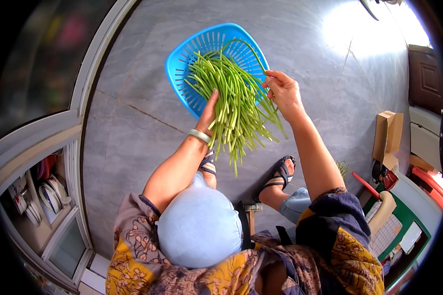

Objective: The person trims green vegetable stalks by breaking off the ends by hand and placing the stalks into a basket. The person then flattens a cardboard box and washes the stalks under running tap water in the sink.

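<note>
A big bundle of long green stems lies over a blue slotted plastic basket, its lower ends hanging past the near rim. My left hand, with a pale bangle at the wrist, is under and against the bundle's left side; its thumb shows along the stems, while the other fingers are hidden beneath. At the basket's right rim my right hand is closed, with thumb and fingertips pinching the end of one stem, which arches over the basket.
Below the basket are my sandalled feet and a light blue denim knee on the grey tiled floor. A cabinet with dishes stands at left. At right are a cardboard box and a green-framed shelf.
</note>
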Tool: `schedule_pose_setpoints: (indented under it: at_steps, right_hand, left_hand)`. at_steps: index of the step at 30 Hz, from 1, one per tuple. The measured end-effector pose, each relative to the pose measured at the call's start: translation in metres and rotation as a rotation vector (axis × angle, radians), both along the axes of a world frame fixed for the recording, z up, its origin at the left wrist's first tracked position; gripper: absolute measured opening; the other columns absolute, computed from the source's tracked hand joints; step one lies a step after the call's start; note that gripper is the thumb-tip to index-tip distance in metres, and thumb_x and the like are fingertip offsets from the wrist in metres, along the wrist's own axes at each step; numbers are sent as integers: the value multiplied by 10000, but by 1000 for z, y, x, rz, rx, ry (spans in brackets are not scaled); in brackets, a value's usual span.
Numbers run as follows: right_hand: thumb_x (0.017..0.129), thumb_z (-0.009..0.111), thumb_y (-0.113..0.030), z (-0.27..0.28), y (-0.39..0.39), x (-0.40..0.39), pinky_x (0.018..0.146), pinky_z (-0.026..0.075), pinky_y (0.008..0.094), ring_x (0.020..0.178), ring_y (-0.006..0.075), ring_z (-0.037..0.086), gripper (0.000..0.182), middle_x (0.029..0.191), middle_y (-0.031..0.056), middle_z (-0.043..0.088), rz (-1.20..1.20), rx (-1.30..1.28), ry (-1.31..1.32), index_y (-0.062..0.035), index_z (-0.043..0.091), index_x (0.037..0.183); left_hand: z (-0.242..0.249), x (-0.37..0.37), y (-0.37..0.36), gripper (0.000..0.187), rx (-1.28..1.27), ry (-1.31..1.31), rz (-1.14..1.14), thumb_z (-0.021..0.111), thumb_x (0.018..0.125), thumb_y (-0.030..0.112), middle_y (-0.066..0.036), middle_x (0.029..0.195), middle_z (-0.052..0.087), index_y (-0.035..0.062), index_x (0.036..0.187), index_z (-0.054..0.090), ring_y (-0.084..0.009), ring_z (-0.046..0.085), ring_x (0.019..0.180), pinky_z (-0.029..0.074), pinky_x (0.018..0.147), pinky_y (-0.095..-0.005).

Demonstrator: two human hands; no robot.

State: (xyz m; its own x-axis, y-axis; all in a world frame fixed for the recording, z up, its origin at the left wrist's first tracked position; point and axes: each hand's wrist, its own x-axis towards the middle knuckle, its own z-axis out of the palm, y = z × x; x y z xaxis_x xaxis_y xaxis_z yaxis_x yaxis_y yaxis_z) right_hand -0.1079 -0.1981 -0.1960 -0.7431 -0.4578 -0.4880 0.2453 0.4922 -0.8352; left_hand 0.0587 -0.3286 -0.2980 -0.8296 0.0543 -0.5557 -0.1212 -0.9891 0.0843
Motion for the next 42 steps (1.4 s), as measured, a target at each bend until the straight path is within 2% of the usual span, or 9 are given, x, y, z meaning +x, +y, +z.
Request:
schedule_pose_setpoints:
  at_steps: [5, 6, 10, 17, 23, 29, 33, 37, 42]
  right_hand:
    - [871, 608, -157, -2, 9, 0, 667, 498, 327, 654, 163, 596, 242, 824, 94, 668, 189, 304, 243, -48, 696, 1068]
    - [857, 611, -146, -1, 10, 3, 706, 502, 370, 716, 254, 637, 209, 865, 149, 664, 232, 295, 280, -69, 709, 1025]
    - [847, 588, -152, 19, 10, 17, 804, 495, 417, 887, 352, 632, 185, 947, 167, 654, 499, 411, 471, -66, 707, 958]
    - [837, 590, -206, 63, -1, 18, 828, 490, 426, 932, 344, 630, 227, 964, 169, 661, 765, 502, 296, -75, 692, 992]
    - [855, 613, -309, 51, 8, 3, 845, 485, 435, 976, 353, 617, 341, 1009, 178, 656, 912, 525, 444, -33, 662, 1049]
    - [894, 583, -418, -12, -19, -29, 904, 467, 437, 1029, 366, 605, 473, 1106, 209, 631, 534, 345, 361, -33, 609, 1168]
    - [908, 520, -525, -69, -36, -25, 945, 445, 454, 1113, 394, 570, 659, 1161, 287, 590, 616, 498, 468, 64, 555, 1201]
    - [902, 481, -598, -87, -51, -28, 942, 443, 460, 1106, 438, 565, 726, 1116, 325, 602, 532, 475, 182, 84, 610, 1114]
    - [811, 573, -685, -84, -53, -15, 906, 472, 376, 1030, 272, 621, 828, 1087, 192, 660, 296, 295, -322, 63, 623, 1163]
  left_hand:
    - [22, -1, 2, 548, 30, -7, -12, 436, 969, 518, -86, 1083, 668, 66, 1255, 556, -210, 663, 930, 557, 827, -372]
    - [21, -1, 2, 546, 31, -5, -9, 435, 970, 517, -84, 1083, 668, 67, 1255, 556, -208, 662, 932, 556, 828, -369]
    - [5, 0, 1, 541, 38, -2, 5, 455, 962, 518, -80, 1077, 669, 77, 1257, 558, -207, 661, 932, 552, 833, -386]
    - [14, 0, 2, 532, 72, 10, 11, 430, 977, 506, -83, 1106, 648, 77, 1274, 533, -209, 635, 969, 529, 857, -371]
    - [16, -2, 2, 547, 68, 1, 13, 429, 972, 518, -85, 1103, 648, 73, 1273, 533, -210, 640, 961, 539, 849, -379]
    - [14, -2, -4, 553, 83, 23, -19, 437, 964, 534, -76, 1077, 655, 81, 1263, 544, -201, 648, 923, 552, 810, -371]
    - [7, -1, -9, 546, 74, -8, -50, 462, 944, 560, -65, 940, 672, 83, 1182, 579, -178, 657, 778, 566, 708, -339]
    - [11, 1, -14, 606, 18, -30, -94, 462, 923, 602, -62, 951, 672, 84, 1223, 557, -168, 655, 785, 566, 713, -336]
    - [29, -2, -21, 645, -37, -57, -126, 442, 926, 613, -83, 1016, 673, 80, 1281, 521, -176, 665, 841, 567, 775, -351]
